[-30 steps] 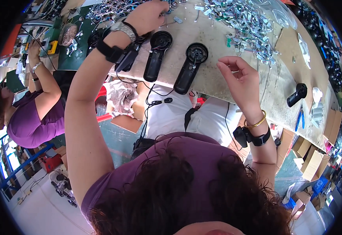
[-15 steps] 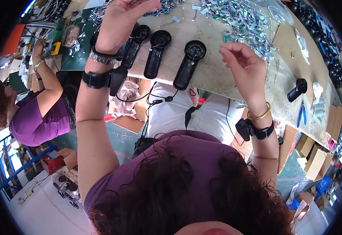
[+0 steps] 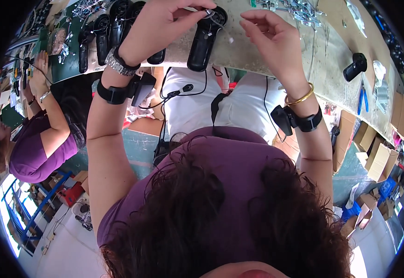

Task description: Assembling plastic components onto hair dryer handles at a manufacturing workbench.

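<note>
Top centre, I see my left hand (image 3: 158,28) fingers pinched on a thin white wire (image 3: 220,23) above a glossy black moulded plastic handle (image 3: 203,39) on the pale surface (image 3: 257,55); right hand (image 3: 271,39) fingers curled, gripping nothing visible. Brown cardboard boxes (image 3: 382,157) at right edge.

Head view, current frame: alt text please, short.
Seen from above, a person's left hand and right hand pinch a thin white wire over a black handle-shaped housing on a worn workbench. More black housings lie left; a co-worker sits beyond.
</note>
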`<action>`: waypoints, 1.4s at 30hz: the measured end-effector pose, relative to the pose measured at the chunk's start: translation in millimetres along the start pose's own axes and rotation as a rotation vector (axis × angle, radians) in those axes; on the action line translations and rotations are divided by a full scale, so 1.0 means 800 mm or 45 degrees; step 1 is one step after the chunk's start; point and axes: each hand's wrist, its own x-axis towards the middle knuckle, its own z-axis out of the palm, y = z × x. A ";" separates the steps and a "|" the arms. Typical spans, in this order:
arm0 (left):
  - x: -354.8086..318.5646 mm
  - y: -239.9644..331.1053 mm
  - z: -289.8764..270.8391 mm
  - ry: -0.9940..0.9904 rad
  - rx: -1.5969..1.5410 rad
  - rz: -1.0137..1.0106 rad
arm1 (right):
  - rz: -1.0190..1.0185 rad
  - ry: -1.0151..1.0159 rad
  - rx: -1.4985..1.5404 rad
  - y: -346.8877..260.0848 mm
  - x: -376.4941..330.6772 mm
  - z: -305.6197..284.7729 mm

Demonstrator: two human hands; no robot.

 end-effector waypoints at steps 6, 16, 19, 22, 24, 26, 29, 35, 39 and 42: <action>0.013 -0.022 0.023 0.043 0.156 0.402 | -0.156 -0.012 -0.234 0.016 0.011 0.024; 0.011 -0.029 0.027 -0.069 0.275 0.244 | 0.093 -0.066 -0.124 -0.002 0.025 0.039; 0.012 -0.033 0.030 -0.068 0.307 0.251 | 0.108 -0.062 -0.087 0.003 0.027 0.043; 0.011 -0.033 0.029 -0.074 0.339 0.258 | 0.148 -0.061 -0.103 0.011 0.029 0.047; 0.011 -0.033 0.028 -0.088 0.370 0.269 | 0.214 -0.119 0.014 0.025 0.030 0.048; 0.012 -0.035 0.030 -0.073 0.384 0.295 | 0.247 -0.146 0.072 0.035 0.028 0.050; 0.012 -0.038 0.033 -0.037 0.419 0.345 | 0.265 -0.137 0.170 0.034 0.029 0.053; 0.016 -0.027 0.042 0.007 0.244 0.105 | 0.237 -0.129 0.021 0.025 0.032 0.054; 0.020 -0.049 0.047 0.010 0.286 0.045 | 0.298 -0.087 0.145 0.021 0.033 0.059; 0.014 -0.058 0.054 0.070 0.330 0.118 | 0.301 -0.096 0.191 0.018 0.036 0.061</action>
